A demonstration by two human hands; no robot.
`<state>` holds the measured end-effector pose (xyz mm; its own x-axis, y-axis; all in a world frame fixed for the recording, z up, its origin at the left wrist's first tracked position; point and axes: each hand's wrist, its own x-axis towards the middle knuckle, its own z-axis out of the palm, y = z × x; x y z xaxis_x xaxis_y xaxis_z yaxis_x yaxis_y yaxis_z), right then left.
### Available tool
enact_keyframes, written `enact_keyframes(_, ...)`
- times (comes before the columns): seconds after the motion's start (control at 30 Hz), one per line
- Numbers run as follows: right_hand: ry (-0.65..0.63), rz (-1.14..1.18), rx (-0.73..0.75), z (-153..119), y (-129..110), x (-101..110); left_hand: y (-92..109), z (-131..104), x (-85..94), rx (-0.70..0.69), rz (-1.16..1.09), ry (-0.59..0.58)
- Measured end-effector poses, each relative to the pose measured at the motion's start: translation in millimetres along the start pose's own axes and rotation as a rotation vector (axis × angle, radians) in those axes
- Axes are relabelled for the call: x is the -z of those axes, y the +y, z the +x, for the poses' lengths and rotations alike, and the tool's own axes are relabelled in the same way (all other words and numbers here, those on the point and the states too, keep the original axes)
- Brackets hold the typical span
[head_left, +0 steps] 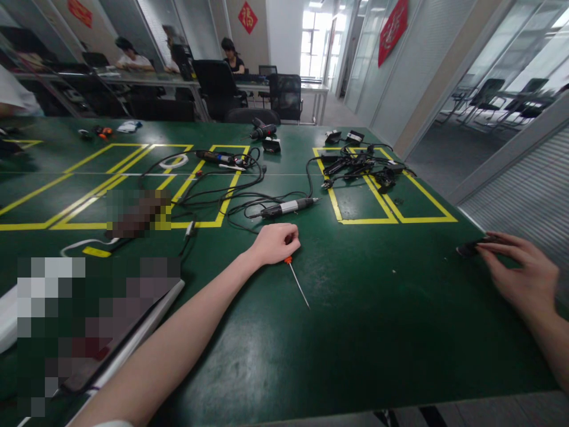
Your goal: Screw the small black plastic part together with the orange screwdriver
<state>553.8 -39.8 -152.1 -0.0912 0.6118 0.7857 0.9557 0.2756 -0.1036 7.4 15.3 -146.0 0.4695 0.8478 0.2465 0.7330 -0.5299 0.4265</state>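
My left hand [276, 243] is closed around the handle of a screwdriver [299, 284] over the middle of the green table. Below my fingers show an orange collar and a long thin metal shaft pointing towards me; most of the handle is hidden. Out at the table's right edge, my right hand [524, 270] pinches a small dark object [467, 248], whose kind I cannot make out. Just beyond my left hand lies a black and silver pen-shaped electric screwdriver [288, 207] with a cable.
Yellow tape [368, 222] marks rectangles on the green table [377, 356]. Tangled black cables and parts [355, 166] lie at the back right, near a cordless drill [263, 129]. A blurred-out flat device [120, 320] sits at the left. People sit at desks behind.
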Motion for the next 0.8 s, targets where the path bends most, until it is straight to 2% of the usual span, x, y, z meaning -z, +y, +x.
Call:
enact_keyframes(0.17,0.001,-0.002,0.024,-1.5,5.3,-0.2,0.3,-0.1,0.4,0.004,0.001,0.001)
enact_keyframes(0.6,-0.038,0.002,-0.038,-4.6,1.7,1.2,0.3,-0.4,0.5,0.0,0.007,0.004)
enact_keyframes(0.8,-0.051,-0.009,-0.006,-7.1,6.9,0.2,0.1,-0.6,0.5,-0.004,0.005,0.006)
